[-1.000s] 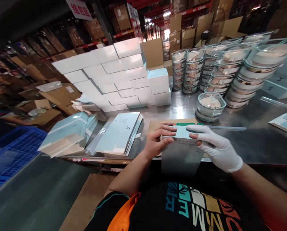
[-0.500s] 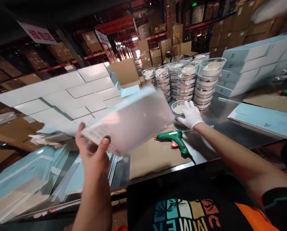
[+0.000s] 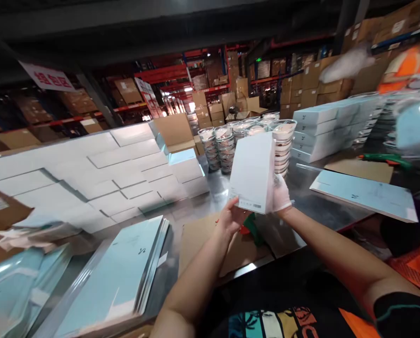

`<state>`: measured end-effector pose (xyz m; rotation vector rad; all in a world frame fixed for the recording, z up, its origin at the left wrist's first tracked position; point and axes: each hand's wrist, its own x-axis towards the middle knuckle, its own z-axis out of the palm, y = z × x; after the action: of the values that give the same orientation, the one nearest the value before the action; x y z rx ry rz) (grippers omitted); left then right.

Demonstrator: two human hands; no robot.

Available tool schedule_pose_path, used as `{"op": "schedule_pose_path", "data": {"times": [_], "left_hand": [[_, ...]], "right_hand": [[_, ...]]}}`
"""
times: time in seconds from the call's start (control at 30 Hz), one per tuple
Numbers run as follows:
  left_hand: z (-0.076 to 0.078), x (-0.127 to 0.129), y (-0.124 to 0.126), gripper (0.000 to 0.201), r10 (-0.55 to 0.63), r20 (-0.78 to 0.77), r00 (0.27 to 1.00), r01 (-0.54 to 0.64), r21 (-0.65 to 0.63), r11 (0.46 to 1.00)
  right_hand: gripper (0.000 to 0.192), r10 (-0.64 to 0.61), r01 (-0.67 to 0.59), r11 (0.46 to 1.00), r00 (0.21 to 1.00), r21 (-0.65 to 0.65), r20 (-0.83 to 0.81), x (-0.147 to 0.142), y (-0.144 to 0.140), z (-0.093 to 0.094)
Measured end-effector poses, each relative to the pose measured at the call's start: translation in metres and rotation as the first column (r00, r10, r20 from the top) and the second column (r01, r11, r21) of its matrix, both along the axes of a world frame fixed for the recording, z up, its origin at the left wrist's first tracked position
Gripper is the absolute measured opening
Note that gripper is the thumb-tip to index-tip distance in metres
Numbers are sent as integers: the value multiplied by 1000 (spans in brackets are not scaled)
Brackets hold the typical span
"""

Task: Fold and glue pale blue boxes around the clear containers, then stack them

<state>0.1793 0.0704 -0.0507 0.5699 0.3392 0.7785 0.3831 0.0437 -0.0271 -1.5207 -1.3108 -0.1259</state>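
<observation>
A white carton point(image 3: 252, 171) with small print along its lower edge stands tilted before me. My left hand point(image 3: 232, 216), bare, grips its lower left corner, thumb on the front face. My right hand point(image 3: 282, 193), in a white glove, is at the carton's right side; its fingers are mostly hidden there, and what they hold cannot be made out. Beneath the carton, a green glue gun point(image 3: 255, 230) lies partly covered on a brown cardboard sheet point(image 3: 199, 239). Just behind rise stacks of round glass containers point(image 3: 225, 148).
White cartons are piled in a wall point(image 3: 125, 173) at the left. Flat light-blue cartons point(image 3: 114, 267) lie front left, and another blue flat carton point(image 3: 364, 192) at right. Further right are stacked boxes point(image 3: 317, 124), a second glue gun point(image 3: 385, 159) and a person in an orange vest point(image 3: 412, 68).
The carton has swung upright and moved to the right with my left hand. My right hand has left the front glass container's spot and is against the carton's side. The view has shifted right.
</observation>
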Motion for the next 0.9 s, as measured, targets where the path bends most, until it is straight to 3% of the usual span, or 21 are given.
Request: {"op": "schedule_pose_path", "data": {"times": [0.13,0.27,0.37,0.43,0.5,0.57,0.63,0.73,0.8,0.9], "left_hand": [[-7,1,1,46,48,-21,999,-48,-2,999],[-12,-28,-15,62,123,-77,989,-101,236,966],[-19,-72,-25,79,360,-178,916,-238,482,843],[-30,-105,-29,91,573,-231,787,-341,610,715],[-44,-134,-33,96,707,-282,649,-358,706,611],[-59,-155,-40,94,759,-321,566,-331,755,566],[-72,-165,-50,91,764,-354,540,-302,765,568],[-85,-168,-65,89,743,-394,541,-288,744,603],[-90,-168,-70,93,744,-398,537,-338,706,622],[-92,-170,-74,102,747,-395,536,-443,621,646]], "right_hand": [[22,-105,103,994,993,-35,-60,5,-22,10],[17,-159,158,987,980,-15,-119,17,-42,31],[24,-202,216,974,964,65,-172,32,-66,58],[27,-188,215,966,965,142,-183,36,-92,79],[30,-52,82,976,987,202,-153,31,-120,101],[35,201,-185,969,976,165,-87,17,-143,120],[40,409,-410,912,912,36,11,-3,-153,134],[40,515,-506,857,837,-97,186,-32,-146,143],[39,506,-506,861,838,-57,203,-44,-138,144],[29,457,-459,879,888,133,46,-47,-137,146]]}}
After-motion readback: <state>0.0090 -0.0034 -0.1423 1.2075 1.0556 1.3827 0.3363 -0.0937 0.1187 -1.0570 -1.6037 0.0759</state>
